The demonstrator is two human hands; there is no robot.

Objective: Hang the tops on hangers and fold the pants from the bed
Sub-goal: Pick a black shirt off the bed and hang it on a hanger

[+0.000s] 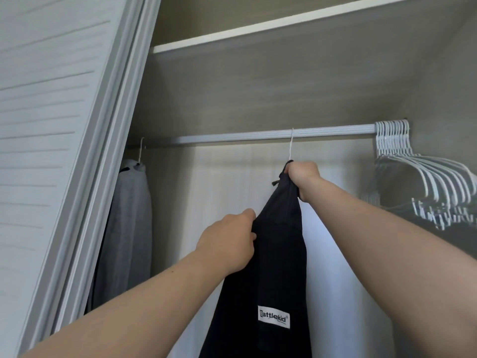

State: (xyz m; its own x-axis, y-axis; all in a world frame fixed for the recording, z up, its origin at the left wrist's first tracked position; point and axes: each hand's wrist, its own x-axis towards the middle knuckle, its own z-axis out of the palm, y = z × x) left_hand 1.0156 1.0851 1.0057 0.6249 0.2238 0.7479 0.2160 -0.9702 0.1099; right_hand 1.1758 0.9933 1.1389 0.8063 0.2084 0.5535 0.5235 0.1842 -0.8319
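Head view: black top (278, 267) on hanger hook (291, 144), hook over rail (232, 137). Right hand (303, 178) fisted round its neck; left hand (229, 241) pinches the side edge. Grey garment (129, 215) already hung; spare hangers (413, 171) remain; bed, pants unseen.

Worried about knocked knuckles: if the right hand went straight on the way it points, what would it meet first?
Probably the rail. The right hand, gripping the dark top below the hanger hook, points up and left toward it. Depth is unclear, so it could pass under and reach the back wall.
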